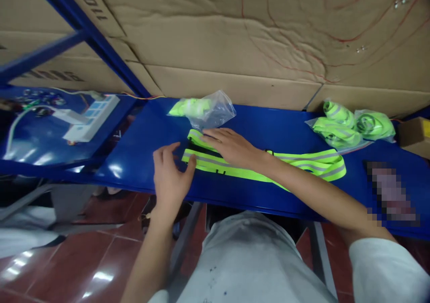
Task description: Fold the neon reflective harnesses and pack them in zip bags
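Observation:
A neon yellow-green reflective strap (242, 172) with a grey stripe lies in long folded lengths across the blue bench. Over its left part my right hand (231, 147) is stretched out flat, fingers extended toward the upper length; its palm hides some of the webbing. Beside the strap's left end, my left hand (173, 170) is held with thumb and fingers apart and nothing between them. Just beyond the hands sits a clear plastic bag (218, 108) with a rolled yellow-green strap (191, 107) in it.
More bagged rolled straps (352, 126) lie at the back right, near a small cardboard box (416, 135). A blurred-out flat object (391, 193) rests at the right. A power strip (92, 119) and cables are at the left. Cardboard sheets (218, 47) wall the bench's back.

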`<state>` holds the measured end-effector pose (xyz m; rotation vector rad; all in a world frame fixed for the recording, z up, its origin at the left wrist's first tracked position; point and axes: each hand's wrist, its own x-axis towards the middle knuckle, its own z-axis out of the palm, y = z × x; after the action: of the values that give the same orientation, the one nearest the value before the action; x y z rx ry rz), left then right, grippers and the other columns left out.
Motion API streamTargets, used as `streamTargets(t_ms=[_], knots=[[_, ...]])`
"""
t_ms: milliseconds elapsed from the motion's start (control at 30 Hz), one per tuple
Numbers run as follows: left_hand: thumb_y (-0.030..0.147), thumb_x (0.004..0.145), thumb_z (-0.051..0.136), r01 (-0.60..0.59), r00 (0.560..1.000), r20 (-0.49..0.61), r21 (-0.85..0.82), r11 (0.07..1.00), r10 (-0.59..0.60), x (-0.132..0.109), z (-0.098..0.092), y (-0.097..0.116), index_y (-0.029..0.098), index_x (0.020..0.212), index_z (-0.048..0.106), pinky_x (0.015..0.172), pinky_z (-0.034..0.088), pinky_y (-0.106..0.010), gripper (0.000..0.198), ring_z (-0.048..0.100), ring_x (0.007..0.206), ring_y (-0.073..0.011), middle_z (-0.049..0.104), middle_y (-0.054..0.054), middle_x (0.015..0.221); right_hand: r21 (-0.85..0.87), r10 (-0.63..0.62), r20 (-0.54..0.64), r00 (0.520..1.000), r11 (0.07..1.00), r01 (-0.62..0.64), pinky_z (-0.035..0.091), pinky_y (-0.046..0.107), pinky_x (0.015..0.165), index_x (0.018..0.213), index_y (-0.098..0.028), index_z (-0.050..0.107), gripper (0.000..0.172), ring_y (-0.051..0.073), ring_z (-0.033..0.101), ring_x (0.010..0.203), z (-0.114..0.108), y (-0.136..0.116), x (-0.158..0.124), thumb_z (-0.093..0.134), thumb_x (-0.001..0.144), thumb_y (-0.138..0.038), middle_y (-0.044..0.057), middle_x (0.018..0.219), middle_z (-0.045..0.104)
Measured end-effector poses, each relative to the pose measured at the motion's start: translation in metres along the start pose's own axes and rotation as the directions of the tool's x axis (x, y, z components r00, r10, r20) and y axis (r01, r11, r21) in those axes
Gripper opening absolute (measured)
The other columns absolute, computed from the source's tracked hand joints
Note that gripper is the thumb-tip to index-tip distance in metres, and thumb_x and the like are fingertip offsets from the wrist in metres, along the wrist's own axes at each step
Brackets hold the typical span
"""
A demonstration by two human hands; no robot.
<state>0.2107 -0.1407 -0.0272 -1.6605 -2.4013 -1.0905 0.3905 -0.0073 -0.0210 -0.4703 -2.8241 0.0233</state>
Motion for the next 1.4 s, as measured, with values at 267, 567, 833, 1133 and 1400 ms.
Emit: streamTargets(t_ms=[267, 567, 833, 1133, 1400], knots=[[0.032, 0.092, 0.064, 0.047, 0.997, 0.065, 0.024, 0.999, -0.049, 0.001, 0.028, -0.024, 0.018, 0.121, 0.056, 0.081, 0.057, -0.041, 0.033, 0.068, 0.099, -0.0289, 0.066, -0.013, 0.110, -0.037, -0.225, 0.046, 0.973, 0.973, 0.227, 0.046, 0.041, 0.109, 0.134, -0.018, 0.063, 0.037, 0.022, 0.057, 0.131, 0.028, 0.022, 0.068, 0.044, 0.103, -0.010, 0.009, 0.139, 0.065], [0.016, 0.095, 0.054, -0.234, 0.960, 0.209, 0.232, 0.944, 0.186, -0.010, 0.022, -0.025, 0.020, 0.107, 0.057, 0.088, 0.054, -0.044, 0.013, 0.060, 0.106, -0.0315, 0.064, -0.014, 0.113, -0.049, -0.247, 0.093, 0.965, 0.967, 0.252, 0.050, 0.040, 0.095, 0.118, -0.014, 0.071, 0.029, 0.025, 0.061, 0.111, 0.038, 0.021, 0.046, 0.045, 0.106, -0.018, 0.011, 0.114, 0.071], [0.039, 0.101, 0.057, -0.115, 0.959, 0.273, 0.115, 0.987, 0.080, -0.007, 0.004, -0.021, 0.020, 0.105, 0.063, 0.088, 0.053, -0.044, 0.020, 0.062, 0.106, -0.0306, 0.061, -0.013, 0.122, 0.308, -0.156, 0.209, 0.965, 0.947, 0.086, 0.043, 0.029, 0.075, 0.100, -0.015, 0.077, 0.025, 0.018, 0.065, 0.088, 0.025, 0.036, 0.066, 0.053, 0.104, -0.024, 0.008, 0.099, 0.073], [0.024, 0.092, 0.071, 0.115, 0.954, 0.256, 0.174, 0.978, -0.158, -0.004, 0.020, -0.010, 0.014, 0.136, 0.045, 0.092, 0.054, -0.046, 0.053, 0.063, 0.114, -0.0348, 0.062, -0.018, 0.126, 0.230, -0.165, 0.363, 0.917, 0.969, 0.083, 0.038, 0.027, 0.074, 0.133, -0.019, 0.058, 0.057, 0.022, 0.062, 0.107, 0.012, 0.029, 0.111, 0.075, 0.080, -0.008, 0.012, 0.135, 0.061], [0.002, 0.093, 0.051, -0.126, 0.991, 0.075, 0.223, 0.967, 0.112, -0.016, 0.030, -0.011, 0.014, 0.136, 0.049, 0.088, 0.054, -0.046, 0.045, 0.058, 0.102, -0.0307, 0.061, -0.015, 0.117, 0.182, -0.323, 0.367, 0.872, 0.945, 0.273, 0.039, 0.028, 0.071, 0.102, -0.018, 0.068, 0.018, 0.019, 0.065, 0.090, 0.007, 0.032, 0.108, 0.063, 0.089, -0.007, 0.005, 0.102, 0.069]])
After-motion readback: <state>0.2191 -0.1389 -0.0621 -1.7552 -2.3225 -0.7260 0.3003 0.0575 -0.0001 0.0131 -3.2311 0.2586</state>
